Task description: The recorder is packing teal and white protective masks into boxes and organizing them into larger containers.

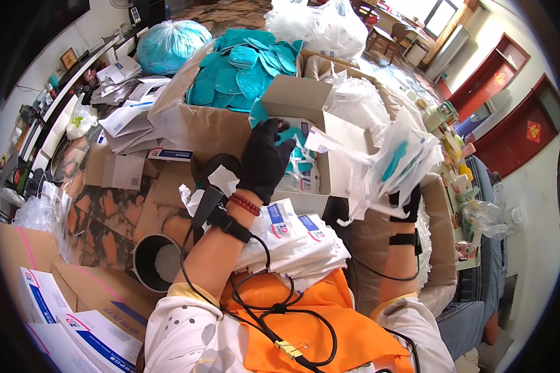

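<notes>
My left hand [264,161], in a black glove with red beads at the wrist, reaches over an open white box [295,93]. Its thumb and forefinger are apart; the other fingers are partly hidden. Inside the box lie teal pieces [300,163] with white parts, perhaps wrapped face masks. To the right, my right hand [407,202], also black-gloved, grips a bunch of clear plastic bags [386,165]; something teal shows through them. Most of its fingers are behind the plastic. Printed white packets [292,239] are stacked on my orange apron [298,311], below the box.
Behind the box, a lined carton [168,121] holds a heap of teal masks [242,68]. Another carton on the right holds clear plastic [354,102]. A dark bin [155,264] stands at my left, near flattened white boxes [84,332]. Black cables [280,308] cross my lap.
</notes>
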Available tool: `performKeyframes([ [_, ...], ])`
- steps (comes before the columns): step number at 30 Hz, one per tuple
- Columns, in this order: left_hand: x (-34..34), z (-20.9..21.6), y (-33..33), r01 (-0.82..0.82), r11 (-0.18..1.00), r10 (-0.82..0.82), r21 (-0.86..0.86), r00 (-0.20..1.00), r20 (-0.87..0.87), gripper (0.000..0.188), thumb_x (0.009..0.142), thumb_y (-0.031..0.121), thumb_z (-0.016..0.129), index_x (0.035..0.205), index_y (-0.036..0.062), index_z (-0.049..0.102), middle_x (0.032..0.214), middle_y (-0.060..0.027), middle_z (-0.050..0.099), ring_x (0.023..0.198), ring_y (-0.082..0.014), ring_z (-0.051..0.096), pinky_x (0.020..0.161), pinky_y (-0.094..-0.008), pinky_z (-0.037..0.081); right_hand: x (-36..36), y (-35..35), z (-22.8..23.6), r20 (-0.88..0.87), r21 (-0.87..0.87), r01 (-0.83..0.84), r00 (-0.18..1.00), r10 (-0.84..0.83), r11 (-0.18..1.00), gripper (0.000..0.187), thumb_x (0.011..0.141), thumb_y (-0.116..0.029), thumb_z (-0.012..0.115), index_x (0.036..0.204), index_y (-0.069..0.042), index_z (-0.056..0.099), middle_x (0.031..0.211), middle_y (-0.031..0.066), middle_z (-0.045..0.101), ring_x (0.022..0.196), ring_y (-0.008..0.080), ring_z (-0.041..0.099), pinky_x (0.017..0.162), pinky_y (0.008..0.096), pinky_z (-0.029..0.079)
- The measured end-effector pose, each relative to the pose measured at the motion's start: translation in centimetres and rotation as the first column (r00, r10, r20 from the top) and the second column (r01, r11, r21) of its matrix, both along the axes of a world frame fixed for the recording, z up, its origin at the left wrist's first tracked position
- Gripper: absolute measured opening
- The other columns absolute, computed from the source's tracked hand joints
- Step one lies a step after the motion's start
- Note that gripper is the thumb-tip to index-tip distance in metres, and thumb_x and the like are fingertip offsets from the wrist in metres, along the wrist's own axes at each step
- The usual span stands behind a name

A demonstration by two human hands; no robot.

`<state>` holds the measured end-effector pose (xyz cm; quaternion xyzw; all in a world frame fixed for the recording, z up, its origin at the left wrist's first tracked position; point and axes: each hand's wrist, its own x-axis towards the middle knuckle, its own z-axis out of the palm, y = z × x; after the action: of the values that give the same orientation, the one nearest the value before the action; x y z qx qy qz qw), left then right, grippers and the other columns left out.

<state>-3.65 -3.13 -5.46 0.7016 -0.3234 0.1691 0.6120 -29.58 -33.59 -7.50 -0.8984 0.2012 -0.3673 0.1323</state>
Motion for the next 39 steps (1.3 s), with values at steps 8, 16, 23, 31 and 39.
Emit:
performKeyframes([
  [8,-6.8,11.8,2.2,0.28,0.915,-0.241,-0.291,0.957,0.164,0.012,0.083,0.006,0.075,0.091,0.0055,0.067,0.088,-0.0053,0.064,0.078,-0.0154,0.065,0.071,-0.029,0.053,1.8,0.9,-1.5,0.109,0.247,-0.171,0.983,0.148,0.954,0.053,0.095,-0.008,0.061,0.145,-0.001,0.042,0.135,0.0132,0.058,0.12,0.023,0.058,0.098,0.0346,0.05],
  [16,-8.9,11.0,1.7,0.428,0.895,-0.445,0.128,0.88,0.169,0.017,0.08,0.008,0.074,0.097,0.0076,0.07,0.093,-0.0097,0.071,0.082,-0.0253,0.069,0.072,-0.0339,0.055,2.5,2.1,-1.1,0.043,0.183,-0.096,0.995,0.09,0.978,0.054,0.088,-0.01,0.07,0.136,0.0,0.05,0.124,0.0179,0.064,0.114,0.0301,0.063,0.093,0.0372,0.053],
  [23,-10.2,8.2,0.3,0.21,0.967,-0.234,0.144,0.956,0.178,0.015,0.082,0.014,0.073,0.096,0.0088,0.072,0.094,-0.0106,0.071,0.082,-0.0292,0.069,0.072,-0.0365,0.055,4.4,2.4,-3.8,0.625,0.699,-0.631,0.768,0.14,0.335,0.046,0.102,-0.023,0.054,0.143,-0.005,0.045,0.134,0.0128,0.057,0.119,0.0262,0.059,0.095,0.0377,0.053],
  [31,-10.1,7.6,-0.5,0.325,0.943,-0.331,0.073,0.939,0.093,0.017,0.081,0.019,0.076,0.093,0.0082,0.071,0.092,-0.0097,0.072,0.076,-0.0274,0.07,0.069,-0.0357,0.055,5.0,2.8,-3.5,0.763,0.645,-0.763,0.646,0.029,0.033,0.046,0.108,-0.027,0.04,0.148,-0.004,0.039,0.14,0.0095,0.052,0.124,0.0236,0.054,0.106,0.0368,0.045],
  [39,-9.9,7.0,-0.4,0.185,0.977,-0.202,0.105,0.962,0.182,0.012,0.081,0.015,0.075,0.086,0.0059,0.069,0.081,-0.0111,0.069,0.072,-0.0302,0.068,0.065,-0.0382,0.054,4.3,4.8,-1.8,0.665,0.743,-0.655,0.746,-0.034,0.137,0.053,0.103,-0.026,0.053,0.149,-0.005,0.038,0.134,0.0099,0.057,0.117,0.0222,0.058,0.098,0.0351,0.05],
])
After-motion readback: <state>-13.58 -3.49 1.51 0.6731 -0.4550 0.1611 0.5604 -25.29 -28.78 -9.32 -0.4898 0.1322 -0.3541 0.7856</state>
